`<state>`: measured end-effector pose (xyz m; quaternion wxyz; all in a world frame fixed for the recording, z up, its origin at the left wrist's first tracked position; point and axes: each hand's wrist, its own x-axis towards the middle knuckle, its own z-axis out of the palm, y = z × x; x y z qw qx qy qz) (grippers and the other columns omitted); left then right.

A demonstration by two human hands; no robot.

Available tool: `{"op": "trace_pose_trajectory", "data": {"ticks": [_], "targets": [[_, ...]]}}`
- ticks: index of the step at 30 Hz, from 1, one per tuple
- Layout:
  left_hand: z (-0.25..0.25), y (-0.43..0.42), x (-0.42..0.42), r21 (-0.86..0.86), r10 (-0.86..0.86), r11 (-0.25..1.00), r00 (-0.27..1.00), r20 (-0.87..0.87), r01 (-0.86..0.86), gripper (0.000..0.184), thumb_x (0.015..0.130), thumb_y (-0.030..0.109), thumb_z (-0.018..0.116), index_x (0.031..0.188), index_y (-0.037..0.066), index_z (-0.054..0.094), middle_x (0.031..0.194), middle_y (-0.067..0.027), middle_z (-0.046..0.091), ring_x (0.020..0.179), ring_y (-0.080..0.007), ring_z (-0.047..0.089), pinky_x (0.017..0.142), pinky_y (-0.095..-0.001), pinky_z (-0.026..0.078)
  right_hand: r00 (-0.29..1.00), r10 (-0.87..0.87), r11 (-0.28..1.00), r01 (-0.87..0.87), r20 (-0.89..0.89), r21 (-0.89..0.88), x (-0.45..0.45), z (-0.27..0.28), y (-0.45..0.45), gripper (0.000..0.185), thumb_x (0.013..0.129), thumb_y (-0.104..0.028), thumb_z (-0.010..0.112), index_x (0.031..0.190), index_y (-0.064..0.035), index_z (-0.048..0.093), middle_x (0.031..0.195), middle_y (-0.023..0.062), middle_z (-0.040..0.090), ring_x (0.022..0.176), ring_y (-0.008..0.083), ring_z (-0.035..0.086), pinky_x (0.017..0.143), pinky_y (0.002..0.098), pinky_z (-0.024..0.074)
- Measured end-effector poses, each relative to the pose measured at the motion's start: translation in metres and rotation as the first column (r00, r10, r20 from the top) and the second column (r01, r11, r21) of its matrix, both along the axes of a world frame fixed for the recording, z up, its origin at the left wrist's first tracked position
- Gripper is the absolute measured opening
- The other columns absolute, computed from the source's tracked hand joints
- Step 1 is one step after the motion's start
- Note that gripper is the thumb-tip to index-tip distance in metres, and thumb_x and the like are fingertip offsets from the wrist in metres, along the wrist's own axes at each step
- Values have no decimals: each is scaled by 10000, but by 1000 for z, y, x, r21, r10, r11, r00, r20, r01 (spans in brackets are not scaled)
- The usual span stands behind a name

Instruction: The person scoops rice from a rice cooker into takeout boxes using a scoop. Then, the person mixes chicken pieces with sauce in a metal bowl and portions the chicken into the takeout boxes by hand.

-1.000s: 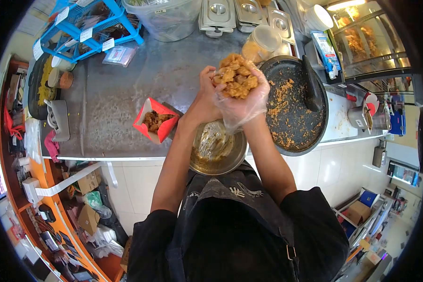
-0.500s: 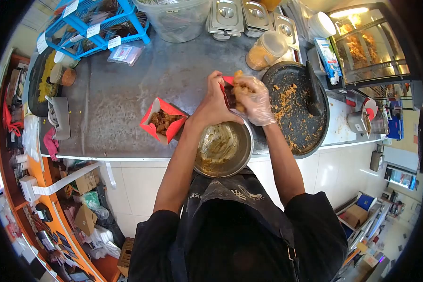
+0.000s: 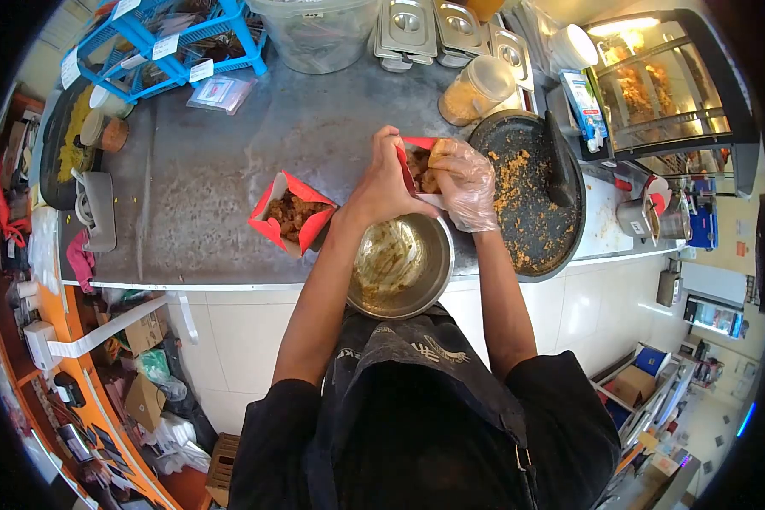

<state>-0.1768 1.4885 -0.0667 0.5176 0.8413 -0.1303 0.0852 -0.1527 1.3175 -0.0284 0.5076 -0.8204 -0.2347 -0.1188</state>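
My left hand [image 3: 386, 180] grips the left side of a red paper food box [image 3: 419, 141], its thumb along the near edge. Brown fried food pieces [image 3: 420, 167] show inside the opening. My right hand [image 3: 466, 185], in a clear plastic glove, is at the box's right side with its fingers curled in at the opening. Whether those fingers hold a piece is hidden. Below both hands is a metal mixing bowl [image 3: 438, 276] smeared with sauce. To the left stands a second red food box [image 3: 268, 201], filled with brown pieces.
A black round pan [image 3: 527, 268] with orange crumbs and a dark-handled utensil [image 3: 558, 166] lies right of my hands. Behind stand a lidded crumb tub [image 3: 478, 89], steel lidded containers [image 3: 406, 30] and a large clear tub [image 3: 310, 38]. Blue baskets [image 3: 183, 55] occupy the back left.
My right hand has turned and moved slightly down at the box, so more of the food inside shows. My left hand keeps its hold. The whole view has shifted slightly.
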Motion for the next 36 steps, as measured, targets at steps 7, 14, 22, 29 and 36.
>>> {"op": "trace_pose_trajectory", "data": {"ticks": [7, 14, 22, 29, 36], "targets": [[0, -4, -3, -39, -24, 999, 1000, -12, 23, 1184, 424, 344, 979, 1276, 7, 228, 1404, -264, 230, 1281, -414, 384, 1034, -440, 397, 978, 187, 890, -209, -93, -405, 5, 27, -11, 192, 797, -73, 535, 899, -5, 683, 987, 193, 650, 871, 385, 619, 858, 466, 481], [6, 0, -6, -42, -106, 993, 994, 15, 107, 1140, 463, 328, 971, 1304, 2, 273, 1440, -262, 295, 1283, -383, 423, 1026, -447, 412, 932, 354, 564, -278, -77, -777, 3, 34, -4, 196, 788, -149, 558, 882, 4, 636, 957, 177, 651, 899, 381, 617, 830, 452, 474], [48, 9, 31, -144, -242, 964, 964, -112, 225, 657, 811, 463, 698, 1259, 54, 445, 1224, -144, 616, 1231, -314, 521, 1129, -503, 216, 892, -101, 990, 133, -441, 43, -33, 48, -15, 347, 876, -132, 467, 1085, 61, 665, 980, 176, 705, 908, 257, 664, 845, 364, 510], [68, 27, -12, -232, -255, 938, 966, 40, 258, 258, 873, 265, 633, 1066, 95, 654, 1093, -56, 695, 1158, -261, 589, 1109, -560, 229, 752, 364, 360, 430, -549, 828, -68, 53, -41, 317, 922, -220, 535, 1071, 45, 626, 1193, 232, 619, 1062, 358, 620, 977, 500, 473], [28, 21, -139, 10, -194, 980, 971, -142, 197, 327, 745, 255, 774, 1005, 87, 669, 965, -58, 678, 928, -248, 603, 912, -392, 391, 604, 507, 437, 434, -615, 788, -136, 25, -19, 370, 947, -314, 525, 1134, -4, 600, 1209, 185, 587, 1027, 333, 617, 939, 483, 490]]}}
